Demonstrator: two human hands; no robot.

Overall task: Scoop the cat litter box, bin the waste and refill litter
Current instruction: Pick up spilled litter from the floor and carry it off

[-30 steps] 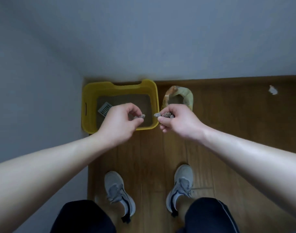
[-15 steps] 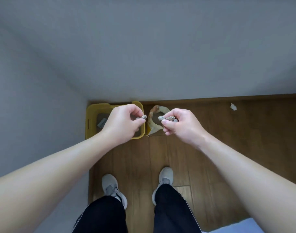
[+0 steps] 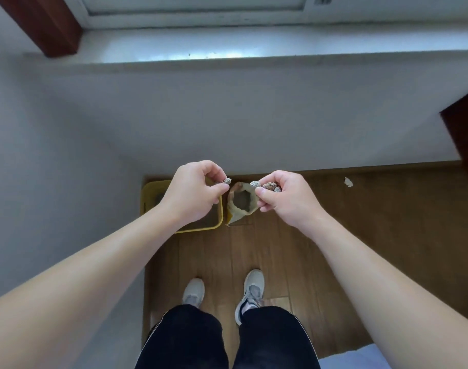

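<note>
A yellow litter box (image 3: 148, 198) stands on the wood floor in the corner against the wall, mostly hidden behind my left hand (image 3: 193, 194). That hand pinches a small grey litter clump (image 3: 226, 180) between thumb and fingers. To the right of the box an open beige bag (image 3: 240, 202) stands with grey litter inside. My right hand (image 3: 283, 198) is held just right of the bag's mouth and grips several grey and brown litter clumps (image 3: 266, 185). Both hands are raised well above the floor.
Grey walls (image 3: 67, 155) close in on the left and behind the box, with a window sill (image 3: 227, 53) above. A white scrap (image 3: 348, 181) lies on the floor at the right. My two shoes (image 3: 250, 288) stand behind the box. A pale blue surface (image 3: 360, 359) shows bottom right.
The view has risen and tilted up, so the box and bag look smaller and the window sill has appeared. Both hands keep their clumps and have spread slightly apart.
</note>
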